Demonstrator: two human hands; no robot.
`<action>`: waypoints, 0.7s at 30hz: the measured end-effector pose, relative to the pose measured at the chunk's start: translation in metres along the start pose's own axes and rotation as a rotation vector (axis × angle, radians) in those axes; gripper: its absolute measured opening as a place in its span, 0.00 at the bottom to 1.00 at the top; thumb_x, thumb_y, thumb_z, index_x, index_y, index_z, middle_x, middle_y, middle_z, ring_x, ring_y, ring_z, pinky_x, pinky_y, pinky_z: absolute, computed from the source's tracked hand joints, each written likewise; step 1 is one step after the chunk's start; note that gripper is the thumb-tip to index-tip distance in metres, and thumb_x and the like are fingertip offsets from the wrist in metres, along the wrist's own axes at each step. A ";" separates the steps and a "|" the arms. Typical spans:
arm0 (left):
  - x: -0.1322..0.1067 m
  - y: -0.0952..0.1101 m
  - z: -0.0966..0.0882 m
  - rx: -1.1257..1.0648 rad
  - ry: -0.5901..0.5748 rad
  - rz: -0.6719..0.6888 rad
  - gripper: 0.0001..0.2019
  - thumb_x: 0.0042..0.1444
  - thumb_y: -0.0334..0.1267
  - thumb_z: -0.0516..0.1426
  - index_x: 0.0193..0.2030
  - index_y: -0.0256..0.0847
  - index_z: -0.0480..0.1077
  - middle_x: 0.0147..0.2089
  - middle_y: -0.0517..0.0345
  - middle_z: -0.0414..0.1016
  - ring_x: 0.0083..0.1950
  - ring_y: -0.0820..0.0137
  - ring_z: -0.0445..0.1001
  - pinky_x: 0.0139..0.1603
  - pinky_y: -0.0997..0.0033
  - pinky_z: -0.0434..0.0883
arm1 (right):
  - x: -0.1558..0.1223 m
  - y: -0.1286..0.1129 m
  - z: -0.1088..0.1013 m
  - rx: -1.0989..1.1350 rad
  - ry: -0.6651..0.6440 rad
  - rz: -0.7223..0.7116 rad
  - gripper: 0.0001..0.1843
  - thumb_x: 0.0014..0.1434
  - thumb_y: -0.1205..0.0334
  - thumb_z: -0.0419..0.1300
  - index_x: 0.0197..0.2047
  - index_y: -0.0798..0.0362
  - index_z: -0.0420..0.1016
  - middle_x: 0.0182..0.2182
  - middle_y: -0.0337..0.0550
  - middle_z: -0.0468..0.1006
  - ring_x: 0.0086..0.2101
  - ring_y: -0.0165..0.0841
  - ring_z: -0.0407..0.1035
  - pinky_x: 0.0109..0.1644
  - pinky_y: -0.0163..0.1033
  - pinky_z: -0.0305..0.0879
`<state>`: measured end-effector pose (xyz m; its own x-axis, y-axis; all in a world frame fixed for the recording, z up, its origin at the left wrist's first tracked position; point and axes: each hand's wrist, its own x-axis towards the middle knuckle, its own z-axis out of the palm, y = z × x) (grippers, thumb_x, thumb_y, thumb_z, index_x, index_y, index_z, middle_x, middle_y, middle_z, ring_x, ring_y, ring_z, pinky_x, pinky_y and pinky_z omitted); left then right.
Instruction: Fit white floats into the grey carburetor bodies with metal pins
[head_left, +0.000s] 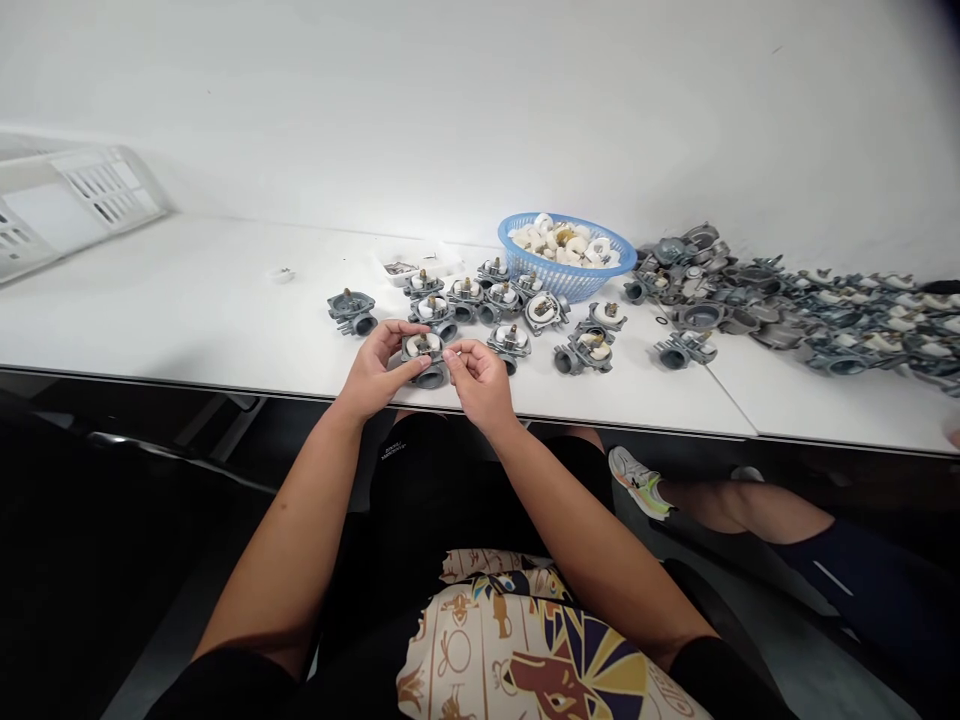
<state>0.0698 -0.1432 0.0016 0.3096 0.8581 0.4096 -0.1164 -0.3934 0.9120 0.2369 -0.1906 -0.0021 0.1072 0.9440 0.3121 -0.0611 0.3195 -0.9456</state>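
A grey metal carburetor body with a white float on top sits near the front edge of the white table. My left hand grips its left side with curled fingers. My right hand pinches at its right side, fingertips touching the part. Just behind my hands stand several more carburetor bodies with white floats, in a loose cluster.
A blue basket of white floats stands behind the cluster. A pile of grey metal parts spreads along the right. A small white tray and a white crate lie at left. Another person's leg and shoe are under the table.
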 end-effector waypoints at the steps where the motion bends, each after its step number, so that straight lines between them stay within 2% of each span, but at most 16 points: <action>1: 0.000 -0.001 0.000 -0.022 -0.006 -0.007 0.21 0.52 0.41 0.69 0.49 0.42 0.68 0.57 0.47 0.75 0.59 0.60 0.72 0.60 0.61 0.68 | 0.000 0.000 0.000 0.002 -0.007 0.003 0.20 0.60 0.42 0.64 0.38 0.52 0.72 0.19 0.31 0.63 0.22 0.26 0.55 0.27 0.34 0.52; 8: 0.003 -0.002 -0.001 -0.079 -0.010 -0.049 0.22 0.49 0.39 0.71 0.46 0.42 0.67 0.57 0.48 0.76 0.60 0.59 0.72 0.56 0.61 0.69 | -0.001 0.001 0.000 0.020 -0.025 -0.021 0.17 0.62 0.47 0.64 0.38 0.53 0.72 0.19 0.30 0.63 0.21 0.25 0.54 0.26 0.33 0.51; 21: 0.004 0.003 0.000 -0.153 0.015 -0.104 0.22 0.46 0.37 0.72 0.45 0.41 0.70 0.56 0.49 0.77 0.59 0.61 0.73 0.51 0.66 0.70 | 0.002 0.002 -0.003 -0.034 -0.003 -0.014 0.18 0.59 0.45 0.66 0.38 0.54 0.78 0.18 0.31 0.61 0.21 0.24 0.51 0.26 0.34 0.49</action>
<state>0.0712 -0.1408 0.0059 0.3131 0.8969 0.3123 -0.2268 -0.2487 0.9417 0.2396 -0.1879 -0.0037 0.1053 0.9396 0.3258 -0.0257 0.3301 -0.9436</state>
